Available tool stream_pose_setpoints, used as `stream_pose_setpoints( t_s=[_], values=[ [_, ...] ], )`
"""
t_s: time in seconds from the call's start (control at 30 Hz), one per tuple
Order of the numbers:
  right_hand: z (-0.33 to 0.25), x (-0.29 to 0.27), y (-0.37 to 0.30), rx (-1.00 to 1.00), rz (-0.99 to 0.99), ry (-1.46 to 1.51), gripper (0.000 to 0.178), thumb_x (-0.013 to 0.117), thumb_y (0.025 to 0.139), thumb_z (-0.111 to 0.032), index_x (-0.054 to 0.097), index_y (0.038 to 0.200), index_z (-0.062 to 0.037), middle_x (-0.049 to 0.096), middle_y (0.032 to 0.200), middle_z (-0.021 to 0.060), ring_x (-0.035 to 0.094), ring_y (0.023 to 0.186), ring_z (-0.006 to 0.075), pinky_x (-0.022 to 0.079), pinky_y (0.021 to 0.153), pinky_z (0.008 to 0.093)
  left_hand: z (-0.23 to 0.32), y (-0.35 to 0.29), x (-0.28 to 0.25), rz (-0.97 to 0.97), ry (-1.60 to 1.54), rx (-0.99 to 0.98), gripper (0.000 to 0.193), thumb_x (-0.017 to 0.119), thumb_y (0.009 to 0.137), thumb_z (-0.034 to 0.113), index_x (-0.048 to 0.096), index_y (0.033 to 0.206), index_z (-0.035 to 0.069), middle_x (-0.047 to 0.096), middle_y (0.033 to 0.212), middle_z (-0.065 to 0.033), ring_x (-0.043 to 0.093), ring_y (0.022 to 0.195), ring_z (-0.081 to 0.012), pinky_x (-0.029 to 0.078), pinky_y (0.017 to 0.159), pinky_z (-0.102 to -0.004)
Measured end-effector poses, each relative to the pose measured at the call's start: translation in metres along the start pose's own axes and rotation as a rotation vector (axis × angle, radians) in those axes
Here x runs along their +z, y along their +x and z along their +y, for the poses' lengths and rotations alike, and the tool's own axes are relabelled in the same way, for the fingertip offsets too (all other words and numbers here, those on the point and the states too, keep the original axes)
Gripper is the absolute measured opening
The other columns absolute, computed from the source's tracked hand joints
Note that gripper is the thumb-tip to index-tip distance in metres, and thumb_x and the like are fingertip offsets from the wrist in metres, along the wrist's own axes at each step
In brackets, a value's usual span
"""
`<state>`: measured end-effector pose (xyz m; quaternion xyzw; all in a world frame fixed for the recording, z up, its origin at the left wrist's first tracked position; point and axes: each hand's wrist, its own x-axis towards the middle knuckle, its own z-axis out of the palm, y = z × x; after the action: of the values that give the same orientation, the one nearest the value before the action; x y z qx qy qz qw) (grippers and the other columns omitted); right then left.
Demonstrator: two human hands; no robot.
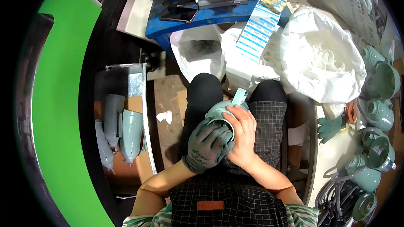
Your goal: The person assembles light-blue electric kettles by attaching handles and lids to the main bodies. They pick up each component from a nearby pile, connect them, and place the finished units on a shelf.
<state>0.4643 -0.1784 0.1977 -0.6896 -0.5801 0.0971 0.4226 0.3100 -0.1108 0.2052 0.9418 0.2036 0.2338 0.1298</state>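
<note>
A pale green plastic housing (216, 109) with a round opening and a projecting handle (240, 96) lies between my hands, above my lap. My left hand (206, 143) wears a grey-green knitted glove, and its fingers curl over the rim of the opening, covering much of it. Bare, my right hand (241, 132) grips the housing's right side, fingers over the top. What lies inside the opening is mostly hidden by the gloved fingers.
At left, an open bin (146, 101) holds several grey-green cylindrical housings (132, 132) beside a green belt (59, 101). Ahead are a white sack of pale rings (326, 59), another white sack (195, 52) and a blue stool (206, 14). More green housings (381, 113) and a glove (329, 129) lie right.
</note>
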Motion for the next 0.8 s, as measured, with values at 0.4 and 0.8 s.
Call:
stream_pose_setpoints(
  t_s=[0.4,0.8],
  values=[
    [0.008,-0.032,0.043,-0.143,-0.234,0.333,0.06,0.09,0.062,-0.02,0.072,0.119,-0.0108,0.065,0.131,0.0085,0.059,0.126,0.0324,0.04,0.11,0.0479,-0.018,0.016,-0.039,-0.21,-0.21,0.227,0.032,0.079,0.086,0.032,0.067,0.108,0.012,0.066,0.114,-0.004,0.058,0.118,-0.0274,0.046,0.104,-0.0633],
    [0.027,0.042,0.195,-0.487,0.01,0.413,0.053,0.083,0.056,-0.023,0.071,0.108,-0.0233,0.055,0.135,0.0105,0.035,0.146,0.0412,0.022,0.116,0.0681,-0.112,0.079,-0.066,0.083,-0.08,0.021,0.065,0.085,0.08,0.031,0.055,0.131,0.006,0.058,0.132,-0.0153,0.059,0.118,-0.0342,0.05,0.102,-0.045]
  ],
)
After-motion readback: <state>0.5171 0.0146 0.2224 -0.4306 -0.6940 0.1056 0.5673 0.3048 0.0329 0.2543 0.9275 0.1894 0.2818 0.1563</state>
